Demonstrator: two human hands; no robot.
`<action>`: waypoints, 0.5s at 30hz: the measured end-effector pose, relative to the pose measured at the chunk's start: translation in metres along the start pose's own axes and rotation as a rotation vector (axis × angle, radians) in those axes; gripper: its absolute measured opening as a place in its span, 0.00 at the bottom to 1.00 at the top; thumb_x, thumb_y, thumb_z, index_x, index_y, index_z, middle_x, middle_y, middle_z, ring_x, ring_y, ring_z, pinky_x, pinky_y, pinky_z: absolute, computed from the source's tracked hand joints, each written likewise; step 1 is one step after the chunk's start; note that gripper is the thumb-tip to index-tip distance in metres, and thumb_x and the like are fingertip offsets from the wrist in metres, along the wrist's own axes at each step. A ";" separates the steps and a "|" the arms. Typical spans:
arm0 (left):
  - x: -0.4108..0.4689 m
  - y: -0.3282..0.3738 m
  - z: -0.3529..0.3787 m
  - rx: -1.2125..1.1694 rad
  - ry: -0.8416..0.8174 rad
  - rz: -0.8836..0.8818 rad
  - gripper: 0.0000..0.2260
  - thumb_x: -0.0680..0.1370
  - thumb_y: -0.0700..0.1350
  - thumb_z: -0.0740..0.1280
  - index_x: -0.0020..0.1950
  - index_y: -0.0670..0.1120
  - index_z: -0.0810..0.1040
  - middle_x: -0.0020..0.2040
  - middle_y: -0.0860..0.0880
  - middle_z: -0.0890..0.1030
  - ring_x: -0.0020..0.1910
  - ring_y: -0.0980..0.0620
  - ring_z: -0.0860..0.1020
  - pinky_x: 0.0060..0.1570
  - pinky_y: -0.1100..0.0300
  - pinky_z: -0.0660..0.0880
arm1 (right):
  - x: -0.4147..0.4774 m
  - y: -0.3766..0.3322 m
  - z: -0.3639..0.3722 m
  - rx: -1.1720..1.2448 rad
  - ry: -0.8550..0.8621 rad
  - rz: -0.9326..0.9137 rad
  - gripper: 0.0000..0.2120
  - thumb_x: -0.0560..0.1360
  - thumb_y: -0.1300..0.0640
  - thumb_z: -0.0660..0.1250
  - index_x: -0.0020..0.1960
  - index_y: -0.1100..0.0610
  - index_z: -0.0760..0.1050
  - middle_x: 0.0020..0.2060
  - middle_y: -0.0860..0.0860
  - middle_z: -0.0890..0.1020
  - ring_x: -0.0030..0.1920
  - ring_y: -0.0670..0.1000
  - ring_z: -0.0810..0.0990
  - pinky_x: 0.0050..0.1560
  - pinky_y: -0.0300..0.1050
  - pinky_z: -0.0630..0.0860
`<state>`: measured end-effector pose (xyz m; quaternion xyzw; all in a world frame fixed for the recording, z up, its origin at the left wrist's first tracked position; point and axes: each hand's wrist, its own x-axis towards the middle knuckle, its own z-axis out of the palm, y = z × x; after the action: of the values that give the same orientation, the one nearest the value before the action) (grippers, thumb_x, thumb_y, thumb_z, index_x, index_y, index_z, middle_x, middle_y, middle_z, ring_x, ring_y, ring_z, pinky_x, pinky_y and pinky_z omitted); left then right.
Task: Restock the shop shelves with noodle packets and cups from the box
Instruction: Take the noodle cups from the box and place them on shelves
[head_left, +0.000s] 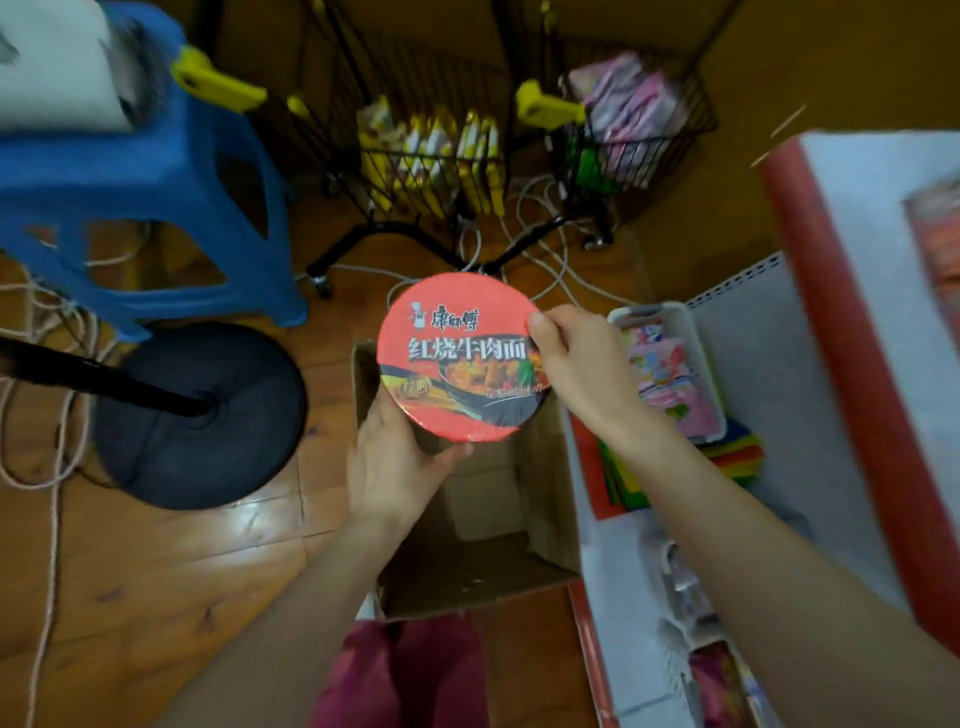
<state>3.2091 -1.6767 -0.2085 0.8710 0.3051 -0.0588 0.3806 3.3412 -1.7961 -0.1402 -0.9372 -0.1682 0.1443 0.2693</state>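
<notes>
Noodle cup (460, 358) held in the air over the open cardboard box (550, 467), tilted so the lid faces the camera. Lid red with white and black Chinese lettering and a picture of a bowl of noodles; film wrap shiny. Left-hand grip (395, 467) comes from below and left: palm under the cup, fingers curled round its lower side, thumb lying along the bottom rim, clamped on the cup. Right-hand grip (576, 369) pinches the right edge of the lid, thumb on top, the other fingers behind the rim and out of sight. Both forearms bare. Box stands on the wooden floor (156, 571), flaps up, its plain cardboard bottom showing; its right wall is just beside the low shelf (831, 364). Shelf boards white, front edges red. On a lower board, a white tray (704, 358) of pink packets, touching or nearly touching a flat stack of coloured sheets (737, 452) on its near side; which one, cannot tell. Further packets near the bottom right, too blurred to read. Beyond the cup, two black wire baskets on wheeled frames: one with yellow packets (431, 156) standing on edge, one with pink packets (634, 114). White cables (545, 270) loop over the floor beneath them. Left: a blue plastic stool (145, 197), and nearer, a round black stand base (208, 415) with a dark pole rising from its centre. Dark red cloth at the bottom edge, below the box.
</notes>
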 end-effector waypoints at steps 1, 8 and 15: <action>-0.006 0.012 -0.015 -0.014 0.004 0.017 0.38 0.61 0.63 0.74 0.67 0.50 0.67 0.61 0.52 0.76 0.61 0.50 0.74 0.56 0.50 0.75 | -0.005 -0.014 -0.020 -0.005 0.025 -0.025 0.15 0.80 0.54 0.55 0.42 0.61 0.74 0.37 0.54 0.76 0.41 0.55 0.76 0.38 0.47 0.65; -0.068 0.096 -0.129 -0.194 0.058 0.213 0.38 0.63 0.53 0.78 0.67 0.46 0.65 0.60 0.50 0.77 0.60 0.50 0.75 0.57 0.54 0.75 | -0.056 -0.106 -0.144 -0.015 0.154 -0.088 0.17 0.80 0.54 0.54 0.42 0.64 0.73 0.37 0.57 0.77 0.37 0.54 0.74 0.35 0.45 0.61; -0.139 0.148 -0.227 -0.179 0.080 0.486 0.40 0.62 0.54 0.78 0.67 0.41 0.65 0.61 0.45 0.77 0.61 0.47 0.75 0.56 0.55 0.74 | -0.146 -0.191 -0.237 0.040 0.364 -0.031 0.15 0.80 0.52 0.56 0.39 0.59 0.71 0.29 0.46 0.71 0.30 0.43 0.70 0.26 0.32 0.64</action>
<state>3.1527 -1.6632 0.0909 0.8832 0.1057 0.0962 0.4467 3.2499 -1.8089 0.1848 -0.9396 -0.1284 -0.0284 0.3159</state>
